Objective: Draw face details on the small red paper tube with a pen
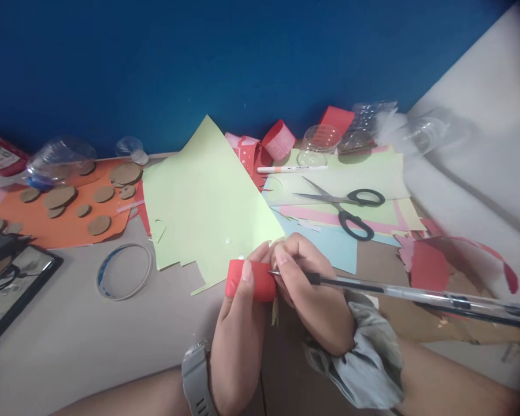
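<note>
My left hand (239, 323) is closed around a small red paper roll (260, 282), with the thumb lying along its front. My right hand (305, 277) is closed at the roll's right end, its thumb and fingers pinched together. A clear ballpoint pen (385, 290) lies across this hand, its tip pointing left, close to the roll. What the right fingertips pinch besides the pen is hidden. A thin pale green paper strip (275, 312) hangs below the roll between my hands. Behind them lies a large light green paper sheet (203, 196) with a cut lower edge.
Black-handled scissors (351, 208) lie on coloured paper at right, below a white marker (290, 169). A tape roll (125, 271) and cardboard discs (60, 197) on orange paper are at left. Red paper rings (279, 140) and clear plastic cups (320, 141) stand along the blue wall.
</note>
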The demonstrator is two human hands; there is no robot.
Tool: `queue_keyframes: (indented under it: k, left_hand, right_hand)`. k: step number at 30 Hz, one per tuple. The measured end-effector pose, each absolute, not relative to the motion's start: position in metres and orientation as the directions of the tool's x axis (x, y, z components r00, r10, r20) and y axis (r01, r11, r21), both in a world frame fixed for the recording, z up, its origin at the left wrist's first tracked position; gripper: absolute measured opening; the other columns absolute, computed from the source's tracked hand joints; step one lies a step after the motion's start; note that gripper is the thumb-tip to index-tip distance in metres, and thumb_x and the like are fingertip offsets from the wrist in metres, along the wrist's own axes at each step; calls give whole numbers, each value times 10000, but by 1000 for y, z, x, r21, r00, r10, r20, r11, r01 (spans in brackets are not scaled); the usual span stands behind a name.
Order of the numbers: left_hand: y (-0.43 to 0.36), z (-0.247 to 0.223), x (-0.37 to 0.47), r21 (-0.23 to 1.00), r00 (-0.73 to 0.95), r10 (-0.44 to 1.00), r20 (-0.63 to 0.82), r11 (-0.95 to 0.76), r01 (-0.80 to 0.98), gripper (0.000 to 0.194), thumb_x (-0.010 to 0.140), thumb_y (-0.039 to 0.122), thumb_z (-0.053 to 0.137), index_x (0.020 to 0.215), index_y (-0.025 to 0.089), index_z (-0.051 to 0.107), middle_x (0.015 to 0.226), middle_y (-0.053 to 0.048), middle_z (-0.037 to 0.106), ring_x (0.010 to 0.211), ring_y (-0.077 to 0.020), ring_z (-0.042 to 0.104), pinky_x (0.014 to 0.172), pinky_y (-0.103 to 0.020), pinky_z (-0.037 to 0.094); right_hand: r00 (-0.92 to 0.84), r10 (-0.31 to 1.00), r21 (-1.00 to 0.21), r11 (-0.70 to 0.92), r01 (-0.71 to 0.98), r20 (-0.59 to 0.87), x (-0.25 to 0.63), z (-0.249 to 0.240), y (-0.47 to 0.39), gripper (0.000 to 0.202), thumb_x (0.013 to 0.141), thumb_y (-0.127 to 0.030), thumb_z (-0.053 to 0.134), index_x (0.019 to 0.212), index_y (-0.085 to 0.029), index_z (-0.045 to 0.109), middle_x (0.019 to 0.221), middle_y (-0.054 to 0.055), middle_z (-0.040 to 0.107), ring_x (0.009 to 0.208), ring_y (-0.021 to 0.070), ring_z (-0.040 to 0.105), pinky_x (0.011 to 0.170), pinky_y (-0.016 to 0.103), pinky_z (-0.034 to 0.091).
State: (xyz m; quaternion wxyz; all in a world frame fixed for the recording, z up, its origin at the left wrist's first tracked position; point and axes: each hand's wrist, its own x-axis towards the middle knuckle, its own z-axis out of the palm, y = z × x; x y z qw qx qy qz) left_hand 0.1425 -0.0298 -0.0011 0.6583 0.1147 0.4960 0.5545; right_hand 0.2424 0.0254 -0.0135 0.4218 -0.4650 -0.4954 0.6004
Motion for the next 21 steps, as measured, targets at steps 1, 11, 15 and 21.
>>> queue_keyframes:
  k: [1, 11, 15, 21]
  left_hand:
    - [-30, -1, 143, 701, -109, 842, -529, 361, -615, 565, 1072, 623, 563, 1542, 325, 662, 1566, -51, 712, 1607, -384, 477, 1391, -567, 267]
    - [-30, -2, 142, 752, -140, 847, -512, 364, -549, 564, 1067, 632, 556, 1516, 317, 689, 1567, -58, 707, 1623, -408, 444, 1398, -588, 243]
    - [-30, -1, 142, 727, -120, 842, -525, 372, -577, 554, 1069, 640, 553, 1507, 332, 693, 1545, -52, 722, 1605, -399, 469, 1394, -599, 244]
    - [-30, -2, 142, 716, -102, 850, -517, 364, -596, 522, 1080, 618, 549, 1468, 315, 723, 1559, -57, 711, 1593, -388, 483, 1387, -581, 263]
  right_hand:
    - [-210, 968, -987, -152, -45, -140, 242, -14, 25, 367, 1067, -398, 603, 750, -257, 487, 616, -64, 429, 501, 123, 318, 454, 290, 243]
    - [-218, 968, -990, -133, -38, -121, 243, -12, 26, 371, 1060, -373, 620, 740, -256, 473, 591, -79, 403, 495, 117, 312, 480, 289, 256]
    - [-225, 965, -987, -153, -48, -138, 243, -12, 27, 376, 1071, -381, 603, 737, -251, 490, 592, -76, 415, 490, 114, 314, 476, 288, 255]
    - [-221, 967, -988, -145, -59, -129, 242, -11, 28, 352, 1051, -329, 623, 735, -250, 487, 634, -68, 433, 509, 113, 314, 494, 293, 268]
